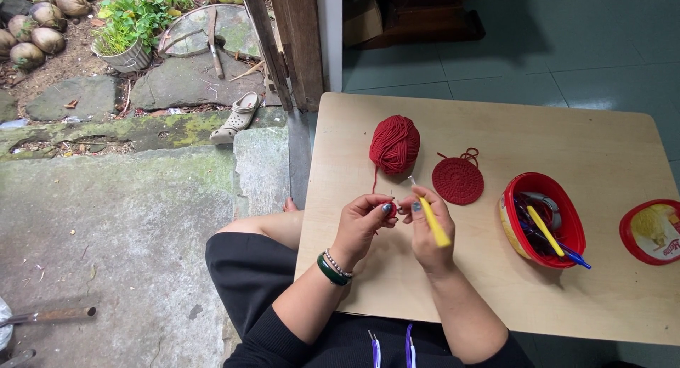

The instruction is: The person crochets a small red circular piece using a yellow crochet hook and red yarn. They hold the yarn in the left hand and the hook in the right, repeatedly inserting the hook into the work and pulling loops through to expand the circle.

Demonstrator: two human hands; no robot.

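Yarn balls: one — red (394, 143)
Crocheted discs: one — red, round (458, 181)
Yellow-handled hooks: two, one in hand (433, 222), one in the tub (545, 230)
Red tubs: one (542, 219)
Lids: one (652, 230)
Hands: two, left (363, 223), right (427, 231)

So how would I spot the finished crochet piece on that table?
Start at the wooden table and find the red yarn ball near its far edge. Just right of it, left of the red tub, lies the crochet piece: flat, round, dark red, with a looped yarn tail.
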